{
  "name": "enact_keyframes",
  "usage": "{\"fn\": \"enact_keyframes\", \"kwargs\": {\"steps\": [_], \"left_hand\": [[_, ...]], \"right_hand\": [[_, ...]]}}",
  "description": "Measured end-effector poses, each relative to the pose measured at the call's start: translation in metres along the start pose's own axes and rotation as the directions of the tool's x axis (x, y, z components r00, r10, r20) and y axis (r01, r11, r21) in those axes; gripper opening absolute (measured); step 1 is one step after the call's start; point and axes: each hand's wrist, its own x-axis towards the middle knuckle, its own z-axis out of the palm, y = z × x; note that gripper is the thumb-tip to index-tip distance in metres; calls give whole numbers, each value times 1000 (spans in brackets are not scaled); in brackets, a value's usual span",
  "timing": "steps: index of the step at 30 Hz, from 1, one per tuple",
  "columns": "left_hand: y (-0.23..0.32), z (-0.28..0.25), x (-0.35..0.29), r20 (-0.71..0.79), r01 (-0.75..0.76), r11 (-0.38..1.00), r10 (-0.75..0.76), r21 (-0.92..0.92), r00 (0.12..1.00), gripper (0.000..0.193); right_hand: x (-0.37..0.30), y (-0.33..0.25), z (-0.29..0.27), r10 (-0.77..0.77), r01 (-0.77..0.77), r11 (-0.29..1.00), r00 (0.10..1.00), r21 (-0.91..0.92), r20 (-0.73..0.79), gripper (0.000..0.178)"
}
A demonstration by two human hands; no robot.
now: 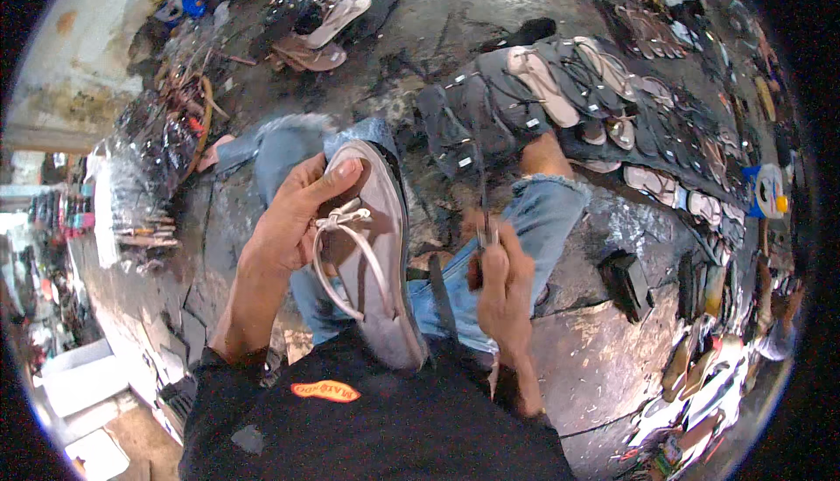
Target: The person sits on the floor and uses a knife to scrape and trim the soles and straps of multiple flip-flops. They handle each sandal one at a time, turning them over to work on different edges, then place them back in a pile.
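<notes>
My left hand (302,219) grips a beige flip-flop sandal (381,262) by the toe end, thumb across the footbed. The sandal has pale thin straps with a small bow and a dark sole edge. Its heel rests against my black shirt, over my lap. To its right, my right hand (503,275) is closed around a long, thin, dark blade-like tool (482,179) that points away from me. Motion blurs this hand, and the tool's exact kind cannot be made out. The tool is apart from the sandal.
Rows of beige and black sandals (544,87) cover the floor at the far right. More sandals (339,22) lie in a pile at the far left. A black block (627,284) sits right of my knee. Plastic bags (131,175) stand at the left, and a blue container (768,191) at the right.
</notes>
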Motion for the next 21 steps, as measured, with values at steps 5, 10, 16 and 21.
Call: {"fn": "enact_keyframes", "kwargs": {"steps": [5,10,16,21], "left_hand": [[-13,-3,-20,85,119,987,-110,-110,990,32],[-28,-2,-20,-46,132,974,-126,185,991,36],[-12,15,-4,-125,210,965,-191,159,974,37],[-13,19,10,145,-194,783,134,590,980,47]], "right_hand": [[-114,27,-28,323,-217,908,908,-358,268,25],[-136,36,-41,344,-235,904,896,-357,281,29],[-99,85,-4,185,-157,960,977,234,-105,25],[37,-2,43,176,-145,948,981,285,-87,31]]}}
